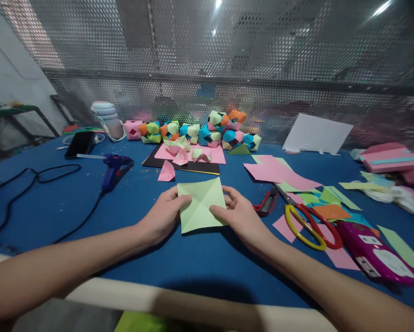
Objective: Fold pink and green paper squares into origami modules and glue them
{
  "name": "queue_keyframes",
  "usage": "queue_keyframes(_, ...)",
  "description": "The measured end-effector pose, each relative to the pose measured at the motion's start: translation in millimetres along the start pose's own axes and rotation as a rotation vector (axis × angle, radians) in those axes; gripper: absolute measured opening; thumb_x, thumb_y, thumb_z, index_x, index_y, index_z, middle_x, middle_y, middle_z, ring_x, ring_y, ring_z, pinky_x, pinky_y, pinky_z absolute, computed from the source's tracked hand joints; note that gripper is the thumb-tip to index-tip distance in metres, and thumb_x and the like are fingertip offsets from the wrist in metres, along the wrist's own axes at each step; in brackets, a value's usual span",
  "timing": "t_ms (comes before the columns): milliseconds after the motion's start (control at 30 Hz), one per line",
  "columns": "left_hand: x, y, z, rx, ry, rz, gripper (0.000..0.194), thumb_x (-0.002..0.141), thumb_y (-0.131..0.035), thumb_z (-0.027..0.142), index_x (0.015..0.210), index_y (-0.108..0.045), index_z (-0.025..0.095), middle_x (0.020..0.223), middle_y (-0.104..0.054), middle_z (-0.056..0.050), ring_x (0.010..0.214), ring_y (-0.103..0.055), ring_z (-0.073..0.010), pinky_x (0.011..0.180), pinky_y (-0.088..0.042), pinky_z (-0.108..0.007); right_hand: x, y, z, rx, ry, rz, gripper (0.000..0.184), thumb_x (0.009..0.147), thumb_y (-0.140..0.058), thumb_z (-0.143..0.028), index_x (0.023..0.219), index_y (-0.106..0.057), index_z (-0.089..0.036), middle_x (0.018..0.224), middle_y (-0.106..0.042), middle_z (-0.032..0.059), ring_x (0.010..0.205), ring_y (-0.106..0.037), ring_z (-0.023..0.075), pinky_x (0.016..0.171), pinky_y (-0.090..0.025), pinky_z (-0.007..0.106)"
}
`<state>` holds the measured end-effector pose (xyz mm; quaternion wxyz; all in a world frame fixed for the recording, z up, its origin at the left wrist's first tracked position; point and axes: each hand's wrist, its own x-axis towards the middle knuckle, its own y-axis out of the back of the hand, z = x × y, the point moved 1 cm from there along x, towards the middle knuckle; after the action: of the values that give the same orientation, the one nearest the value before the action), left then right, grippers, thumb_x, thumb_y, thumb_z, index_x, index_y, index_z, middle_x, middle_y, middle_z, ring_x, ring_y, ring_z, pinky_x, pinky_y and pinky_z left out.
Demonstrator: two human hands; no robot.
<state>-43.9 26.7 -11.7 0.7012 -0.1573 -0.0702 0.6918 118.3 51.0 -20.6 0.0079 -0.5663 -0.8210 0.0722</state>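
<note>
A square of light green paper (200, 207), marked with diagonal creases, is held up above the blue table between my two hands. My left hand (163, 214) pinches its left edge, thumb on the face and fingers behind. On the opposite edge my right hand (241, 216) grips it the same way, with its thumb lying across the lower right part. Just beyond the sheet lies a small folded pink paper piece (167, 171). Several more folded pieces rest on a pink sheet (217, 154) over a black board (154, 159).
Scissors (310, 228), a red stapler (267, 202), paper scraps and a purple case (376, 256) lie to the right. On the left are a blue glue gun (115, 170) with its cord, a phone (80, 144) and a bottle (108, 121). Folded paper balls (189, 133) line the back.
</note>
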Motion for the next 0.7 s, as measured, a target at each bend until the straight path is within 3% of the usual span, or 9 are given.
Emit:
queue_keyframes(167, -1.0, -2.2, 0.1, -0.123, 0.08, 0.001, 0.037, 0.066, -0.057, 0.006, 0.102, -0.064, 0.01, 0.089, -0.072, -0.009, 0.079, -0.067, -0.0216, 0.07, -0.052, -0.03, -1.8, -0.5, 2.5, -0.102, 0.084, -0.015, 0.036, 0.068, -0.061, -0.015, 0.103, -0.052, -0.018, 0.1, -0.068, 0.0056, 0.083, -0.065, 0.0151, 0.069, -0.051, 0.025)
queue_keyframes(700, 0.4, -3.8, -7.9, -0.139, 0.179, -0.022, 0.041, 0.062, -0.057, 0.001, 0.101, -0.065, 0.01, 0.085, -0.073, -0.008, 0.071, -0.068, -0.0198, 0.071, -0.053, -0.031, -6.8, -0.4, 4.1, -0.355, 0.259, -0.039, 0.028, 0.072, -0.056, -0.017, 0.101, -0.055, -0.017, 0.097, -0.065, 0.0042, 0.083, -0.06, 0.0154, 0.071, -0.047, 0.027)
